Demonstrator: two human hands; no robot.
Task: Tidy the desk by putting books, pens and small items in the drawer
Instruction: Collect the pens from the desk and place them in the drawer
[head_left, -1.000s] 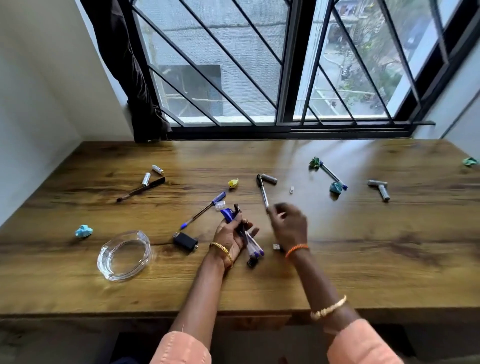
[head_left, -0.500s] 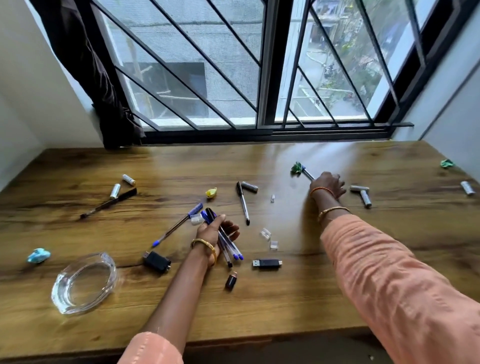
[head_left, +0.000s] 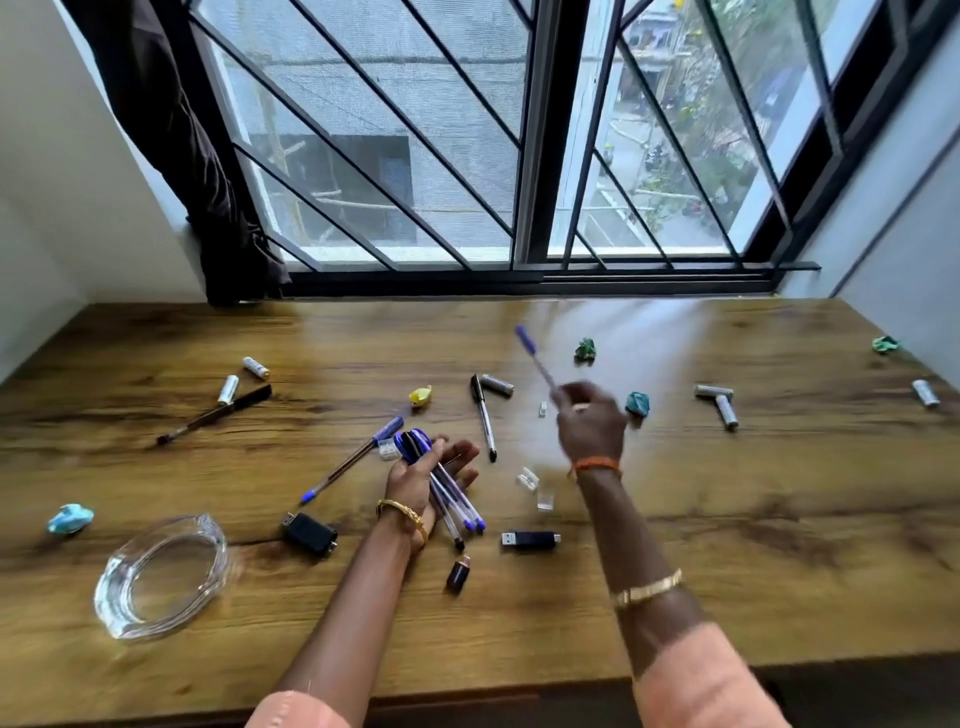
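My left hand rests palm up on the wooden desk and holds a bundle of several blue-capped pens. My right hand is raised above the desk's middle, blurred, gripping a blue pen that points up and to the left. On the desk lie a black pen, another blue pen and a dark pen at the left. A black USB stick and a small dark drive lie near my left wrist. No drawer is in view.
A glass ashtray stands front left beside a black adapter. Batteries lie right, left and middle. Crumpled paper bits, green, teal, yellow and blue, are scattered. A barred window stands behind.
My right hand reached to the far middle of the desk, took the blue pen lying by the green paper, and has now lifted it back toward my left hand. The left hand stays put.
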